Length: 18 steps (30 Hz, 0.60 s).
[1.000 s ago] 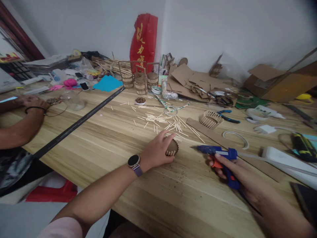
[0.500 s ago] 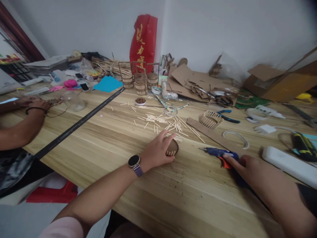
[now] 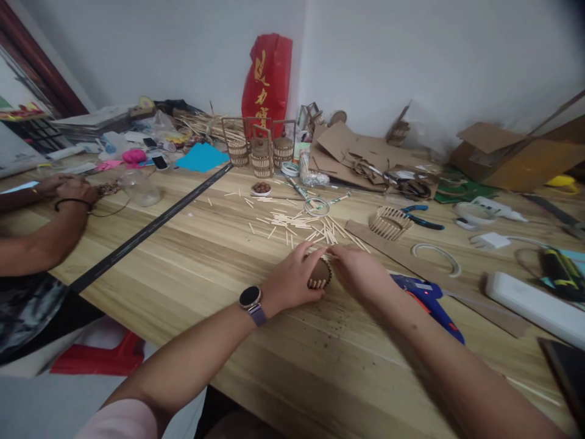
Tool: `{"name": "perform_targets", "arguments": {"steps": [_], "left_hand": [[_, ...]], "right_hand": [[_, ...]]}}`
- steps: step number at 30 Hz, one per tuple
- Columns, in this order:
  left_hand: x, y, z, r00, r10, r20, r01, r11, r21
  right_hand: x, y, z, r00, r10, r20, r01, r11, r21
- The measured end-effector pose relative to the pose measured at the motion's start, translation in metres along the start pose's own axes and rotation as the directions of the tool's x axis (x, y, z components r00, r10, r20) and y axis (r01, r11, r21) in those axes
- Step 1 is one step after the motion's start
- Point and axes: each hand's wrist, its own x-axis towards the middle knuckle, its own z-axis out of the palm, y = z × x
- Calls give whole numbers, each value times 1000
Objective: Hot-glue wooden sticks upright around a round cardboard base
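My left hand (image 3: 295, 277) is closed round the left side of a small round brown piece (image 3: 321, 272) with short sticks standing along its rim. My right hand (image 3: 359, 268) reaches over from the right, its fingertips close to the piece's upper right edge; what they hold, if anything, is too small to tell. A blue glue gun (image 3: 425, 299) lies on the table, partly behind my right forearm. Loose pale sticks (image 3: 283, 221) are scattered just beyond my hands.
A curved stick fence (image 3: 390, 223) and blue pliers (image 3: 423, 218) lie right of the sticks. Small baskets (image 3: 262, 160) stand before a red bag (image 3: 267, 79). A white power strip (image 3: 534, 308) is at the right. Another person's hands (image 3: 75, 190) are at the left.
My right hand has let go of the glue gun and moved left to the round piece. The glue gun now lies on the table. My left hand has kept its hold.
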Motion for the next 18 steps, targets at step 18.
{"name": "perform_targets", "arguments": {"steps": [18], "left_hand": [[0, -1, 0, 1000, 7, 5, -7, 1000, -3]], "right_hand": [[-18, 1, 3, 995, 60, -75, -30, 934, 356]]}}
